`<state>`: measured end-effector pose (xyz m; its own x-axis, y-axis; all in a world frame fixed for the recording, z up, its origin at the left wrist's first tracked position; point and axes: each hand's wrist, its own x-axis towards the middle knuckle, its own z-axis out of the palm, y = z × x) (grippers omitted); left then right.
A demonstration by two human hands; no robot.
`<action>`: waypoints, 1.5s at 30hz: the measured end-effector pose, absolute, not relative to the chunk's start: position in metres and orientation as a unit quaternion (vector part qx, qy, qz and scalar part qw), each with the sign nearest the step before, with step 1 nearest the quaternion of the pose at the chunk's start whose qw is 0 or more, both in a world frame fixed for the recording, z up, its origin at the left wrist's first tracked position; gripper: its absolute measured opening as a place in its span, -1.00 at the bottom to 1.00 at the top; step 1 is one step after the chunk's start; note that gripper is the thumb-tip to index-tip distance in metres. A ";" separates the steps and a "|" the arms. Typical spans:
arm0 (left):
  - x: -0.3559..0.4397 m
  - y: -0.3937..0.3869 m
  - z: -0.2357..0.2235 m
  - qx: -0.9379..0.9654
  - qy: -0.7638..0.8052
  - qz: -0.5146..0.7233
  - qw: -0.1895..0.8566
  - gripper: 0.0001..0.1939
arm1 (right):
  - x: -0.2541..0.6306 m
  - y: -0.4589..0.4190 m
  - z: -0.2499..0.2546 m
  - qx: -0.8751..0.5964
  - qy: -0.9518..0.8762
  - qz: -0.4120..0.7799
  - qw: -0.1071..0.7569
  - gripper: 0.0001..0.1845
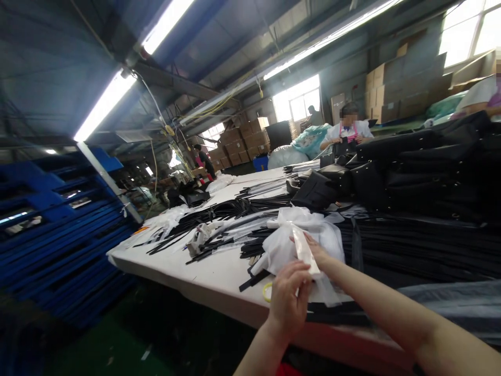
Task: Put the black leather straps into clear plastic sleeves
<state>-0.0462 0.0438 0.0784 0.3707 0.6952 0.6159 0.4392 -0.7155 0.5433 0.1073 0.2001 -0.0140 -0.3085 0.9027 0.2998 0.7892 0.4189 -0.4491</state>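
My left hand [287,300] is closed on the lower end of a pale flat strip [303,249] that runs up over a bundle of thin white wrapping [297,237] at the table's near edge. My right hand [318,251] lies under the strip and against the wrapping, its fingers mostly hidden. A small yellow ring [266,292] lies on the white table [195,269] just left of my left hand. Black straps [219,211] lie scattered beyond the bundle.
Stacks of black bags [422,172] and long black strips [422,245] fill the table's right side. A seated person [348,130] works at the far end, another person's arm [479,96] shows at far right. Blue pallets [58,230] stand to the left. Cardboard boxes [245,141] line the back.
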 end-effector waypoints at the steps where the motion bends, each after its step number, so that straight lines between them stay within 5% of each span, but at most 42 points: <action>1: -0.048 0.027 0.077 0.834 0.337 0.398 0.183 -0.75 | 0.107 0.207 -0.013 -0.539 -0.796 0.107 0.254 -0.34; 6: -0.068 -0.039 0.064 0.876 0.277 0.207 0.337 -0.80 | 0.110 0.219 -0.008 -0.588 -0.770 0.110 0.223 -0.36; 13: -0.086 -0.014 0.030 0.762 0.480 0.221 0.373 -0.71 | 0.138 0.154 -0.020 -0.563 -0.777 0.192 0.207 -0.55; 21: -0.062 0.015 -0.007 0.626 0.483 0.351 0.501 -0.70 | 0.139 -0.005 -0.036 -0.337 -0.667 0.613 0.254 -0.52; 27: -0.042 0.021 -0.021 0.551 0.438 0.387 0.596 -0.64 | 0.134 -0.013 -0.047 -0.415 -0.644 0.552 0.329 -0.55; 34: -0.052 0.022 -0.025 0.533 0.495 0.408 0.551 -0.69 | 0.236 0.069 -0.014 -0.669 -0.702 0.172 0.172 -0.69; 45: -0.046 0.016 -0.018 0.543 0.494 0.415 0.537 -0.71 | 0.271 0.103 -0.023 -0.625 -0.770 0.126 0.019 -0.81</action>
